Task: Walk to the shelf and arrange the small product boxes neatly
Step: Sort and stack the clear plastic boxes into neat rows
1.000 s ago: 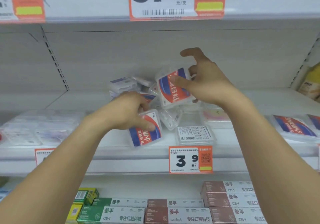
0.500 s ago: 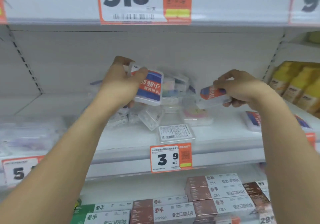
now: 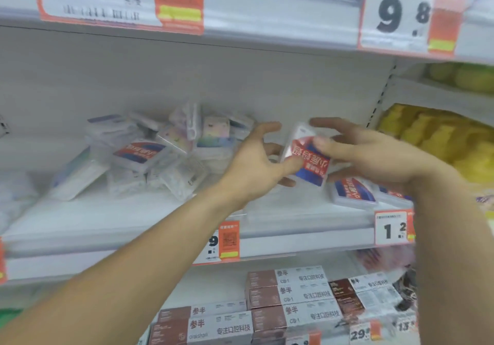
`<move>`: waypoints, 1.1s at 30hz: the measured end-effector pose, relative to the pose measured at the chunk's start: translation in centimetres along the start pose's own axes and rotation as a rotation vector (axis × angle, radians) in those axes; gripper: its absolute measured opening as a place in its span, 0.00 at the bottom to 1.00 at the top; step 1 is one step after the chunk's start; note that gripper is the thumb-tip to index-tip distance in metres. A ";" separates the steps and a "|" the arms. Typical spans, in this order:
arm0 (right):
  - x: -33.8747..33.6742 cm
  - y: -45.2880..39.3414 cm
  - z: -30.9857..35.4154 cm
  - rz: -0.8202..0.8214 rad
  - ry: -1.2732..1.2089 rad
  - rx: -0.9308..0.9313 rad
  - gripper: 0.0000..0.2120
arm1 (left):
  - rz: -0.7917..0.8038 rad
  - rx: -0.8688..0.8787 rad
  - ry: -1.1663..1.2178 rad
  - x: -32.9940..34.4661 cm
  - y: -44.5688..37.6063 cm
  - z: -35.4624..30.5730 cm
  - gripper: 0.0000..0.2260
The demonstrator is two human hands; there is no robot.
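1. A small clear plastic box with a red and blue label (image 3: 307, 159) is held up between my two hands, tilted, above the right part of the white middle shelf (image 3: 160, 219) and clear of its surface.
2. My left hand (image 3: 256, 163) reaches in from the lower left. Its thumb presses the box's lower left edge, and its other fingers spread open behind and above the box, not wrapped round it.
3. My right hand (image 3: 374, 157) comes from the right. Its thumb lies across the label and its fingers curl behind the box, so this hand pinches it.
4. Just below my right hand, a second clear box with the same red and blue label (image 3: 352, 191) lies flat on the shelf near the front edge.
5. To the left, well apart from the held box, a loose heap of small clear plastic boxes (image 3: 165, 152) sits against the back of the shelf, tipped at mixed angles; one shows the red and blue label, others look pale. The view is blurred here.
6. Orange and white price tags (image 3: 228, 240) hang on the shelf's front rail.
7. On the shelf below stand rows of long brown and white cartons (image 3: 288, 294).
8. To the far right, yellow packages (image 3: 438, 136) fill the neighbouring bay.
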State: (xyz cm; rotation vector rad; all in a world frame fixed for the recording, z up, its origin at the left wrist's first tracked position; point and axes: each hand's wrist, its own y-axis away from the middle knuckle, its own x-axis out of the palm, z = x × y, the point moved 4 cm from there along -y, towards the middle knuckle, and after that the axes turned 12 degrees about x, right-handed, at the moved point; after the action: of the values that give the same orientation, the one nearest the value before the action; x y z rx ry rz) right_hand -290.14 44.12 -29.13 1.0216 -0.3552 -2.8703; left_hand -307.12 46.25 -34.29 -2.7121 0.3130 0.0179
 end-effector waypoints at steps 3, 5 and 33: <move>0.8 -1.8 -1.1 -0.100 -0.165 -0.055 0.18 | 0.013 0.041 -0.073 0.8 -0.9 0.4 0.19; -0.2 -2.8 -2.1 -0.249 -0.289 -0.010 0.17 | 0.042 0.101 -0.397 -0.4 -1.2 0.6 0.19; 16.9 -5.2 10.9 -0.183 -0.158 -0.482 0.10 | -0.304 0.114 -1.002 -22.7 2.1 -2.9 0.12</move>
State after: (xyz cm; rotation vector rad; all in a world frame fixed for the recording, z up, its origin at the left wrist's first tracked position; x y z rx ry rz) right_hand -310.04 48.75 -32.56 0.7724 0.4284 -2.9699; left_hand -329.81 48.08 -31.15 -2.2553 -0.3781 1.1633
